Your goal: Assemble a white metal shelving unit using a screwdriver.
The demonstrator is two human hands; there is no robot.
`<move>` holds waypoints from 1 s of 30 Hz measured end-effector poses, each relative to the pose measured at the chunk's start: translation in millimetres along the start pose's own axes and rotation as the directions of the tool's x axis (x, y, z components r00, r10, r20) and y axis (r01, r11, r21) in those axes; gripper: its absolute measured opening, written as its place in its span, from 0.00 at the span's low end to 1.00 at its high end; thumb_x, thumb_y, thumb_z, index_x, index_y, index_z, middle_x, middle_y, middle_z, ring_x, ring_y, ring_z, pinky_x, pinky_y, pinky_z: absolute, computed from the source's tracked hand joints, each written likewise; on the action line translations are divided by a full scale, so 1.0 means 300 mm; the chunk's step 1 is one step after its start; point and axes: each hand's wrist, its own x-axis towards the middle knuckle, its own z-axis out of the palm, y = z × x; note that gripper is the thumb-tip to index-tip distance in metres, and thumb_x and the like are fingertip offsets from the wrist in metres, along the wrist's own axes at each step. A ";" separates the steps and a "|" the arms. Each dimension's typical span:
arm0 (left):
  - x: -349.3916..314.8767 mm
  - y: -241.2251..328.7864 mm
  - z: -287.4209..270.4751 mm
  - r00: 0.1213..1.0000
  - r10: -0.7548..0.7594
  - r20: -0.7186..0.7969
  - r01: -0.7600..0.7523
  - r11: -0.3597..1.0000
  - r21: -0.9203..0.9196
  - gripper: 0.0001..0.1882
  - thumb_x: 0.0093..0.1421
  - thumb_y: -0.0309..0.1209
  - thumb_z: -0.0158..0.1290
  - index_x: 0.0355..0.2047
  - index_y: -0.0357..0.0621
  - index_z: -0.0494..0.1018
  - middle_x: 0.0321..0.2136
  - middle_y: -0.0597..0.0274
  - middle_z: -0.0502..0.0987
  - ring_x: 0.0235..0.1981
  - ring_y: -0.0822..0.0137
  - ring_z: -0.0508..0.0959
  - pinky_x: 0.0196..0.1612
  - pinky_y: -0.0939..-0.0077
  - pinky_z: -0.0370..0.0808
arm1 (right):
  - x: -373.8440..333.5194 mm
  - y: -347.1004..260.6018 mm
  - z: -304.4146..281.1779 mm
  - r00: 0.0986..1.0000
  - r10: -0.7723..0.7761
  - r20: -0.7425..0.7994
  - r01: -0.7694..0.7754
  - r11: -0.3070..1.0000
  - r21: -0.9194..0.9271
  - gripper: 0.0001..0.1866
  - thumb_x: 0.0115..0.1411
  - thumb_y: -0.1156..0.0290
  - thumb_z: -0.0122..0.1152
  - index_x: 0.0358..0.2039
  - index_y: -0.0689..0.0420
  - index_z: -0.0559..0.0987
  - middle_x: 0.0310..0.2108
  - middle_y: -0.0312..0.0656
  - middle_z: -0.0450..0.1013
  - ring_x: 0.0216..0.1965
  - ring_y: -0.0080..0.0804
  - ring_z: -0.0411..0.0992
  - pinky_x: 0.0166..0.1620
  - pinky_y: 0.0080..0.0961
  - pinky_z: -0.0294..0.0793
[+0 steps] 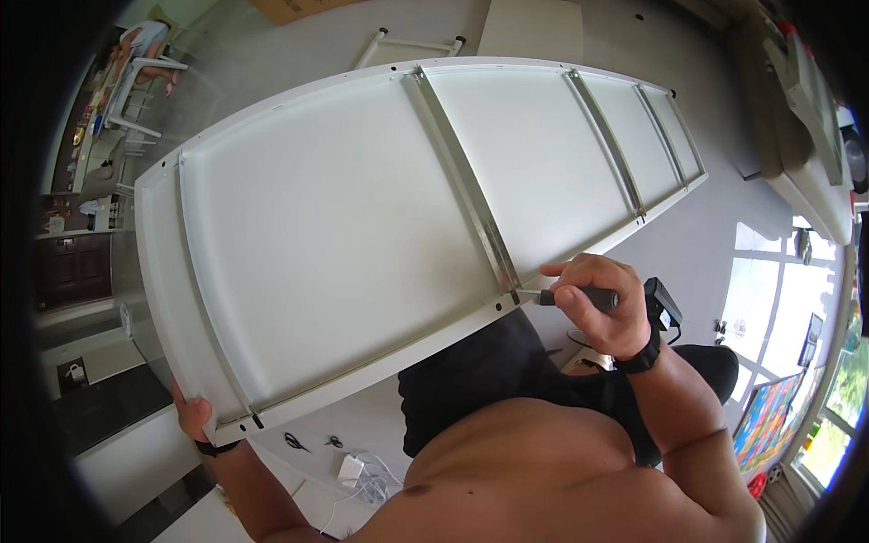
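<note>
Grey floor [715, 127] is spreading under a white rimmed panel [326, 199]; brown cardboard [294, 8] is lying beyond, contents hidden. The left hand [195, 416] is gripping the panel's near-left corner; the right hand [619, 319] is clasping a screwdriver [601, 298] at a metal crossbar [469, 201].

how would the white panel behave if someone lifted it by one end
The panel is probably fairly stiff: a raised rim and metal crossbars seem to brace it. Being long, it would likely swing or tip if lifted by one end. The smooth-looking rim might slip a little in the left hand.
</note>
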 end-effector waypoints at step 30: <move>0.031 0.014 0.040 0.998 -0.034 0.048 0.036 0.999 -0.037 0.42 0.47 0.30 0.64 0.60 0.20 0.62 0.50 0.34 0.77 0.45 0.46 0.83 0.47 0.56 0.84 | 0.052 -0.001 0.000 0.997 0.055 0.050 -0.047 0.987 -0.156 0.07 0.59 0.71 0.68 0.31 0.61 0.82 0.24 0.42 0.76 0.23 0.35 0.73 0.28 0.27 0.71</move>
